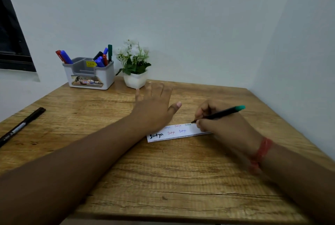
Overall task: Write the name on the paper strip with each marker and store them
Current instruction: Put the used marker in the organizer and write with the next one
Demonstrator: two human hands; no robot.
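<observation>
One green-capped marker (220,113) in right hand (223,125) grip, tip on paper strip (178,133).

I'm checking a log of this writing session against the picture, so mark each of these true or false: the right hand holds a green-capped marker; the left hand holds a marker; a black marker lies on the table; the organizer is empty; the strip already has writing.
1. The right hand holds a green-capped marker at the paper strip. True.
2. The left hand holds a marker. False: it is open, fingers spread, at the strip's left part.
3. A black marker lies on the table, far left. True.
4. The organizer is empty. False: several markers stand in it.
5. The strip already carries writing. True.
</observation>
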